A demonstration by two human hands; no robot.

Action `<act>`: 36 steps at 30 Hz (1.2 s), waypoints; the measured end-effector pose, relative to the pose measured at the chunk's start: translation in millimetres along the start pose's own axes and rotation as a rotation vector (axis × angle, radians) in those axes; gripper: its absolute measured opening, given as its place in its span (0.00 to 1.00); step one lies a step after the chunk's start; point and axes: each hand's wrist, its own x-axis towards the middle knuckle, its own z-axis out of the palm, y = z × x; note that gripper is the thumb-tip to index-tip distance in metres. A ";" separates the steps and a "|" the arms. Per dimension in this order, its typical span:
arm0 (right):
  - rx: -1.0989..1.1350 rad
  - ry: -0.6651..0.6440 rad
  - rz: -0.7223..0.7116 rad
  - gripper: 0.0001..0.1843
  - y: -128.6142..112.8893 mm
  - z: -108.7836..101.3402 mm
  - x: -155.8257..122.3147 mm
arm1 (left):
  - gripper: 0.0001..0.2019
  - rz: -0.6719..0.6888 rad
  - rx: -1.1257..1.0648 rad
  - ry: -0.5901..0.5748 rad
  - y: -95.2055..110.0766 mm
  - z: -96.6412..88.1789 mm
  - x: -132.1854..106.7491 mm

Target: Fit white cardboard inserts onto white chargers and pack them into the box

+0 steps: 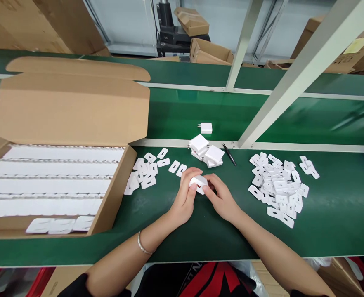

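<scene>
Hands (183,202) curled closed around one white charger (198,181), its edges partly hidden.

A green workbench (339,222) runs left to right; a pale post (306,70) rises at right, a brown carton (15,24) sits far left, a whitish wall (132,20) farthest.

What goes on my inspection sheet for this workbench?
Surface: green tabletop, pale rail along its back.
Job's things: white charger with an orange-red slot; stacked white chargers behind it; slotted white plates in a left pile and a right pile.
Clutter: slim black tool beside the stack; open cardboard box at left with white rows inside.
Grippers: left hand and right hand, both on the white charger.
Cables: nothing seen on the tabletop.
Surroundings: cardboard boxes in back, slanted pale post at right.
</scene>
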 end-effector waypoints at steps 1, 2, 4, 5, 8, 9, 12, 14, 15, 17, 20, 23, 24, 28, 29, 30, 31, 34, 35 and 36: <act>0.027 0.004 0.003 0.14 0.7 0.7 0.6 | 0.19 -0.003 0.016 -0.017 0.8 -1.4 0.6; 0.050 0.020 -0.003 0.14 1.5 1.0 1.1 | 0.20 -0.014 0.031 -0.032 1.4 -3.2 1.5; 0.102 0.059 -0.018 0.13 3.5 0.7 2.0 | 0.21 -0.035 0.057 -0.049 2.2 -7.7 4.2; 0.131 0.072 -0.020 0.14 4.7 0.3 2.2 | 0.21 -0.038 0.067 -0.054 2.2 -10.2 5.6; 0.215 0.066 0.004 0.17 8.3 0.0 2.5 | 0.20 -0.005 0.092 -0.088 1.7 -16.2 9.6; 0.248 0.060 0.018 0.18 9.5 0.5 2.8 | 0.20 0.011 0.101 -0.097 1.7 -17.1 10.4; 0.340 0.066 0.059 0.22 12.3 2.6 4.0 | 0.17 0.041 0.120 -0.073 2.8 -16.3 11.3; 0.328 0.100 0.056 0.22 13.1 3.2 5.1 | 0.16 0.046 0.116 -0.043 3.9 -13.7 10.9; 0.285 0.125 0.035 0.21 13.0 3.0 5.5 | 0.16 0.043 0.111 -0.033 4.2 -12.4 10.6; 0.165 0.187 -0.033 0.17 11.9 2.4 5.7 | 0.16 0.033 0.100 -0.025 4.2 -10.7 10.3; 0.036 0.246 -0.099 0.13 8.3 2.8 4.1 | 0.16 0.047 0.083 -0.021 2.3 -11.3 11.2; 0.014 0.250 -0.098 0.11 4.7 5.8 1.3 | 0.15 0.094 0.084 -0.009 0.6 -13.7 12.6; 0.018 0.240 -0.105 0.11 3.9 7.0 0.6 | 0.15 0.107 0.090 -0.001 0.6 -14.1 12.8; 0.069 0.193 -0.103 0.13 1.9 10.0 0.0 | 0.15 0.119 0.113 0.057 2.6 -11.6 11.7; 0.085 0.188 -0.087 0.13 1.4 9.9 0.5 | 0.14 0.113 0.106 0.071 3.0 -10.5 11.4; 0.098 0.184 -0.073 0.12 1.0 9.4 1.1 | 0.14 0.104 0.093 0.080 3.2 -9.6 11.4; 0.104 0.180 -0.064 0.12 0.6 8.4 1.9 | 0.14 0.090 0.075 0.084 3.0 -9.1 11.8; 0.072 0.175 -0.073 0.14 0.2 3.4 5.0 | 0.16 0.036 -0.021 0.034 0.1 -11.2 16.0; 0.050 0.176 -0.084 0.15 0.5 1.3 6.1 | 0.16 0.017 -0.072 0.003 -1.4 -12.9 18.2; 0.023 0.174 -0.104 0.16 0.9 -0.7 7.2 | 0.16 0.001 -0.133 -0.026 -3.1 -15.0 20.3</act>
